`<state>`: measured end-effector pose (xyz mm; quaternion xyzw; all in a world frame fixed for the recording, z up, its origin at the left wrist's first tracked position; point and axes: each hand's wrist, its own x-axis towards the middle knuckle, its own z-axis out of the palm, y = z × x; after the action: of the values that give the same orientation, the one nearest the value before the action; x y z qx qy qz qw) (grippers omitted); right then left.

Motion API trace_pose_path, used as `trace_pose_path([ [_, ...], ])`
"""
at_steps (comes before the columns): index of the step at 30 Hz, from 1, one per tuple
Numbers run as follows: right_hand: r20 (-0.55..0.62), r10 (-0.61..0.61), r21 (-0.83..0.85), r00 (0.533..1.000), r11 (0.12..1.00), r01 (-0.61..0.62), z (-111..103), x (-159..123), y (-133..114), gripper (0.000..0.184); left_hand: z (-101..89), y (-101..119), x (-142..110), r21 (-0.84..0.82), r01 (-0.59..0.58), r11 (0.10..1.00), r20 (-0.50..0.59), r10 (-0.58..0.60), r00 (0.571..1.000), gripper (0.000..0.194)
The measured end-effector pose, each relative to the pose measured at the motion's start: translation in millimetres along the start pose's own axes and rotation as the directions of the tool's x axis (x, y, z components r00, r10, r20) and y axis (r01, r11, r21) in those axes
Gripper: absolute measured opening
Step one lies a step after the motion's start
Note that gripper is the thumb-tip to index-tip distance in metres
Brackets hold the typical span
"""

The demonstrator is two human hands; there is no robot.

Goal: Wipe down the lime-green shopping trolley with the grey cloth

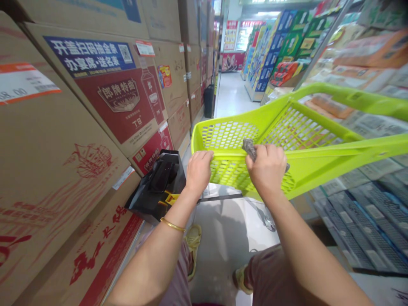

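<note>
A lime-green plastic shopping cart (318,156) with a perforated basket stands askew in front of me, its body stretching off to the right. My left hand (199,170) is closed over the near left corner of the basket rim. Farther right along the same rim, my right hand (267,168) is wrapped round a crumpled grey cloth (249,148). One end of the cloth sticks out on the left of the fist, and a small bit shows on the right. The rest is hidden under the fingers.
Stacked cardboard cartons (124,97) wall the left side. A black bag (159,182) stands low beside them, near my left forearm. Shelves of packaged goods (357,208) line the right. The tiled aisle floor (234,95) runs ahead, with a dark case (209,101) along its left.
</note>
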<state>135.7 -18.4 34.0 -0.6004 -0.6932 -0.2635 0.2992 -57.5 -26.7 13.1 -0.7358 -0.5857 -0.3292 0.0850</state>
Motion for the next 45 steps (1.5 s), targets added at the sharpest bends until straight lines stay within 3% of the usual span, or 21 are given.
trace_pose_path([
  [5,-0.016,0.101,0.048,0.995,0.994,-0.1,-4.3,0.3,5.0,0.025,0.6,3.5,-0.1,-0.062,0.021,0.998,-0.024,-0.023,0.999,0.026],
  [15,0.088,0.036,0.224,0.995,0.973,-0.055,4.9,-5.5,-71.2,0.023,3.7,13.4,-1.4,-0.087,0.072,0.994,-0.059,-0.077,0.995,0.025],
  [19,0.091,-0.027,0.267,0.995,0.964,0.002,8.0,-7.3,-88.5,0.025,-1.3,16.2,-1.7,-0.068,0.099,0.993,-0.034,-0.101,0.994,0.02],
  [26,0.105,-0.139,0.211,0.985,0.971,0.114,7.7,-5.3,-72.9,0.026,-4.1,6.7,-2.2,0.027,0.046,0.999,0.018,-0.046,0.999,0.024],
  [33,0.036,0.018,0.049,0.999,0.999,-0.02,-2.2,-3.5,-18.8,0.025,-1.2,3.3,-1.5,-0.015,0.046,0.999,0.022,-0.046,0.999,0.029],
  [36,0.01,0.09,0.034,0.996,0.995,-0.09,-5.7,-3.5,-6.5,0.025,-0.7,5.1,-1.5,-0.06,0.054,0.997,0.013,-0.053,0.998,0.03],
  [39,0.026,0.096,0.08,0.995,0.992,-0.098,-3.7,-4.5,-17.5,0.024,1.0,7.6,-2.0,-0.084,0.063,0.995,-0.005,-0.063,0.998,0.03],
  [45,0.098,0.011,0.23,0.995,0.973,-0.034,4.8,-5.8,-73.7,0.023,1.6,14.8,-3.0,-0.092,0.07,0.993,-0.053,-0.075,0.996,0.026],
])
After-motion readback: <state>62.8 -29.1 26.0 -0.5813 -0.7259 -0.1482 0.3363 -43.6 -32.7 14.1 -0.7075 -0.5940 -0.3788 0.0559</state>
